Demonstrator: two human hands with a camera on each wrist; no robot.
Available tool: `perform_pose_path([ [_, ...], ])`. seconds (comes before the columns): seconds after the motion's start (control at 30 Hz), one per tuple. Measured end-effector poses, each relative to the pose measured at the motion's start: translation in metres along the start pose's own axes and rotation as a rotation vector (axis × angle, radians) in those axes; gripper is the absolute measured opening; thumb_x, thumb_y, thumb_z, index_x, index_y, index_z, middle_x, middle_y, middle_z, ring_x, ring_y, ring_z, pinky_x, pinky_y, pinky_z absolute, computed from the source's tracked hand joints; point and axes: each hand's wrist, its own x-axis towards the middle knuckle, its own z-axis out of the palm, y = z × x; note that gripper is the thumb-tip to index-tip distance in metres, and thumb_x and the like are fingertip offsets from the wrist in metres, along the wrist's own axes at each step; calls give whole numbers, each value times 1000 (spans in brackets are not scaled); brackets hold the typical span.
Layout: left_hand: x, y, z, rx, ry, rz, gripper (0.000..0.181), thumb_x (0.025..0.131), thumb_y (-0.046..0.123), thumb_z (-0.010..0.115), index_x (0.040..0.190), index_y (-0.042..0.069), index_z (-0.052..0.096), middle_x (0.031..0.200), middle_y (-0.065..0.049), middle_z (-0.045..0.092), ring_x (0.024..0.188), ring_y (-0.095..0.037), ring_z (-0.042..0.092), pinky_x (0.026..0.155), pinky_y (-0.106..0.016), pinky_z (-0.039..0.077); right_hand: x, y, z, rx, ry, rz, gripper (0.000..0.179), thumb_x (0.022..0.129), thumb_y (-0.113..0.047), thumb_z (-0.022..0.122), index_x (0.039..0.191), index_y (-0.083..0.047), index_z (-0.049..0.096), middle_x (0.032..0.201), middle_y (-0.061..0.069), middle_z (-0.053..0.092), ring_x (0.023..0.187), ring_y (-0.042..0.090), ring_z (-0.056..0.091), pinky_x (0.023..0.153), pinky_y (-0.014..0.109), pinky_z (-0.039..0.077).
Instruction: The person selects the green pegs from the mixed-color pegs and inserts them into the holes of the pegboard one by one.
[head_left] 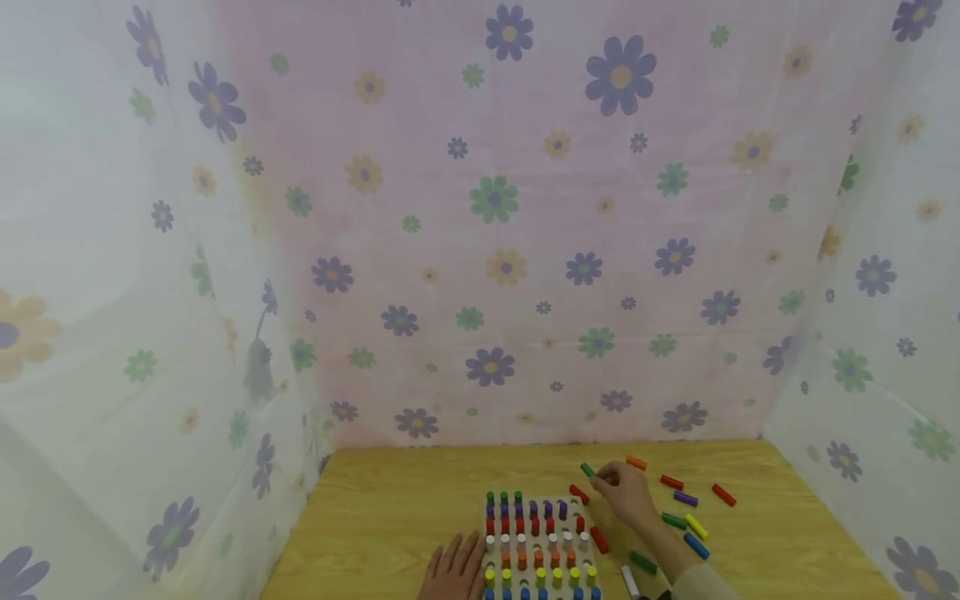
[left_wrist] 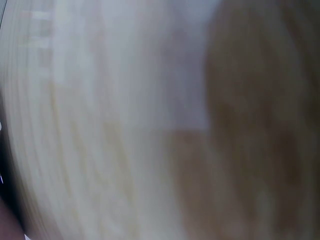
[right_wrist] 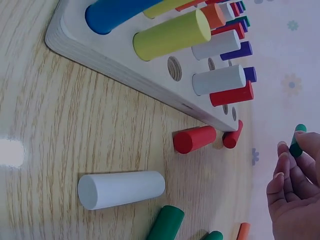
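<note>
My right hand (head_left: 626,496) pinches a green peg (head_left: 588,470) between thumb and fingers, raised past the far right corner of a wooden pegboard (right_wrist: 107,57). In the right wrist view the green peg (right_wrist: 298,141) tilts in the fingertips. Coloured pegs stand upright in rows on the board: green at the far end, then purple, red, white, orange, yellow and blue. Some holes, such as one near the yellow peg (right_wrist: 172,35), have no peg. Fingers spread and straight, my left hand (head_left: 453,571) lies at the board's left edge. The left wrist view is blurred.
Loose pegs lie on the wooden table (head_left: 390,483) right of the board, among them a white peg (right_wrist: 121,189), a red peg (right_wrist: 195,139), a blue peg (head_left: 696,546) and a yellow peg (head_left: 697,526). Flowered sheets (head_left: 495,283) enclose the table's back and sides.
</note>
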Motion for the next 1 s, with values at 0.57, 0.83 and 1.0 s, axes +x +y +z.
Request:
perform_pose_path([
  [0.57, -2, -2, 5, 34, 75, 18, 56, 111, 54, 25, 149, 26, 56, 151, 6, 54, 139, -27, 50, 114, -53, 42, -7, -19, -2, 98, -15, 41, 10, 95, -12, 73, 101, -4, 73, 91, 2, 69, 85, 16, 64, 72, 29, 56],
  [0.83, -2, -1, 3, 17, 62, 14, 60, 111, 56, 21, 149, 26, 56, 152, 7, 53, 139, -27, 49, 114, -54, 41, -11, -29, 2, 173, -39, 57, 10, 95, -12, 73, 102, -4, 73, 95, 4, 69, 88, 20, 66, 72, 30, 57],
  [1.0, -2, 0, 4, 31, 59, 14, 58, 111, 55, 22, 149, 26, 56, 152, 7, 53, 140, -27, 49, 114, -54, 41, -12, -34, 6, 189, -44, 68, 11, 95, -12, 74, 102, -4, 73, 95, 5, 70, 88, 20, 66, 72, 31, 58],
])
